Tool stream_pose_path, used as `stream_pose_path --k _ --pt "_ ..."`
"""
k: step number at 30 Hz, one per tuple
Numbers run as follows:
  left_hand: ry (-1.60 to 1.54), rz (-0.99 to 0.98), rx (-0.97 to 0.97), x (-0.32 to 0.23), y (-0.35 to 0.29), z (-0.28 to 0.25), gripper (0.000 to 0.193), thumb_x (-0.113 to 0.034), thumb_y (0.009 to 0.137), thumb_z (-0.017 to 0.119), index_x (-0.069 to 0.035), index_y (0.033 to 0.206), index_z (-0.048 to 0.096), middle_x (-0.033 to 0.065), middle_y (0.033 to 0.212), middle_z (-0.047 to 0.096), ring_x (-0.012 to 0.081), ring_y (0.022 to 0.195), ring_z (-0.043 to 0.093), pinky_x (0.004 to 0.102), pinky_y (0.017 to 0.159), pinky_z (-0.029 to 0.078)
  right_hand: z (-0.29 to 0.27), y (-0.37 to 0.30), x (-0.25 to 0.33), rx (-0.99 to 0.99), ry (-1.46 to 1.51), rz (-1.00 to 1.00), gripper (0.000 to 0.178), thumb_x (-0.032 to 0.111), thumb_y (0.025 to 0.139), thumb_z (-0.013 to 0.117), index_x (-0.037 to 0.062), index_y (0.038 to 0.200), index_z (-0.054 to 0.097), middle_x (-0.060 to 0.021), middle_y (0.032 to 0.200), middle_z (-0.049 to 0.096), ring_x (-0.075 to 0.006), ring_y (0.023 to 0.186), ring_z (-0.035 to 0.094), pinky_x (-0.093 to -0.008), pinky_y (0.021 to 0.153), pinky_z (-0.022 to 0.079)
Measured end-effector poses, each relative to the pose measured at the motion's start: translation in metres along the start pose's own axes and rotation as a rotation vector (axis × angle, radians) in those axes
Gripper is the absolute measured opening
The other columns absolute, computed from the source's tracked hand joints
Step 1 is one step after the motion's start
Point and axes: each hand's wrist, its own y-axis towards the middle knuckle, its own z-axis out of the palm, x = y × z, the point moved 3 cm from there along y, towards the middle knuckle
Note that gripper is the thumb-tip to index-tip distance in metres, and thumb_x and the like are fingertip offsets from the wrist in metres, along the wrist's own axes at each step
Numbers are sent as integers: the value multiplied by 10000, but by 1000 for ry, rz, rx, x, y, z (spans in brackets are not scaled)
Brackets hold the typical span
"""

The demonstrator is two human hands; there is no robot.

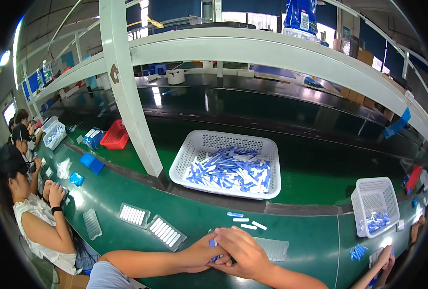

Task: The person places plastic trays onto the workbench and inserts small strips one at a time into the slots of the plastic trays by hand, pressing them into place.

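Note:
My left hand (197, 254) and my right hand (246, 254) are closed together over the near edge of the green bench. Between them, small blue stick-shaped pieces (213, 243) show in part; the fingers hide how many there are. Just beyond my hands lie a blue stick (235, 215) and several white sticks (248, 226). A clear plastic tray (274, 249) rests beside my right hand, partly covered by it. Left of my hands are two clear blister trays, one (167, 232) nearer and one (134, 215) farther, both holding rows of white sticks.
A white basket (175, 168) heaped with blue and white sticks stands ahead. A smaller white basket (360, 207) is at right. Another clear tray (92, 225) lies left. A metal post (129, 91) and shelf beam (252, 48) rise ahead. Co-workers (45, 226) sit along the left; other hands (381, 262) work at right.

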Motion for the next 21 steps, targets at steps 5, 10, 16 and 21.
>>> stream_pose_path --k 5,10,16,21 --pt "-103 -55 5 12 -3 -13 102 -179 1100 531 -89 1147 535 -4 768 482 96 683 495 287 715 498 -6 10 14 27 50 62 763 302 678 976 -40 1266 631 -219 1320 668 -370 1198 667 -502 1045 528" --pt "-279 -106 80 1 -6 -3 78 -160 1089 548 -113 1150 540 -7 777 494 95 700 509 286 708 490 -9 16 18 7 39 86 771 257 691 971 -44 1302 610 -216 1326 668 -368 1207 669 -474 1033 540" --pt "-118 33 83 16 -8 -3 105 -153 1057 618 -87 1122 567 15 875 585 106 834 608 272 724 479 4 -8 3 -20 96 -80 784 199 673 970 -39 1322 601 -225 1320 669 -379 1211 667 -457 1008 549" --pt "-111 5 -9 22 -12 -6 110 -143 1031 652 -76 987 575 14 857 576 101 795 579 264 713 460 -4 5 17 -21 147 32 740 157 671 965 -34 1296 618 -224 1322 668 -377 1155 681 -461 986 551"
